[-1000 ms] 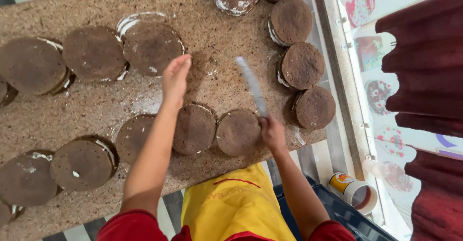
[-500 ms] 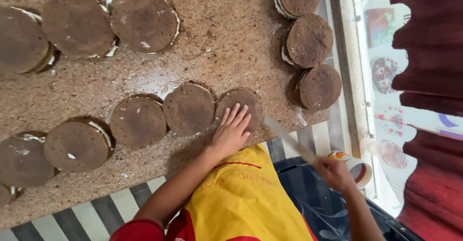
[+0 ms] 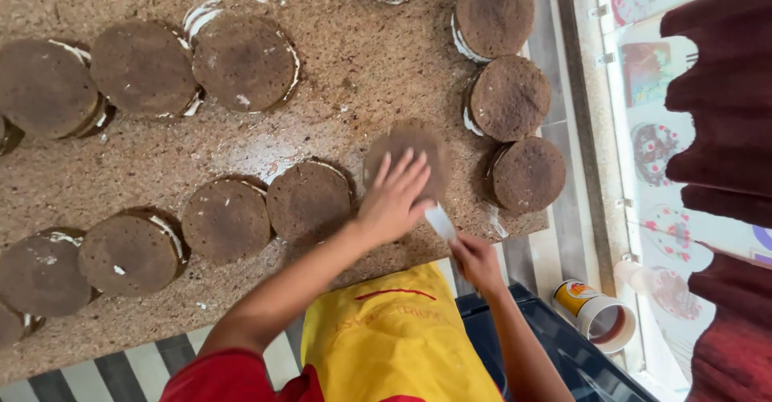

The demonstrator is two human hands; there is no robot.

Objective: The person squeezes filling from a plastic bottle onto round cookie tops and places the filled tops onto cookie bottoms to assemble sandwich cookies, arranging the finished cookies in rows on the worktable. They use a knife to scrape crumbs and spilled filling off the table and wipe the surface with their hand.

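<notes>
Spreading flat, the fingers [image 3: 402,178] of the left hand [image 3: 394,201] now press on a brown round cake [image 3: 406,146], which has moved away from its row toward the tabletop [image 3: 338,72] edge. The right hand [image 3: 476,259], lower before, has come up and clenches a pale spatula [image 3: 440,222] beside the dark, crumbly cake.
</notes>
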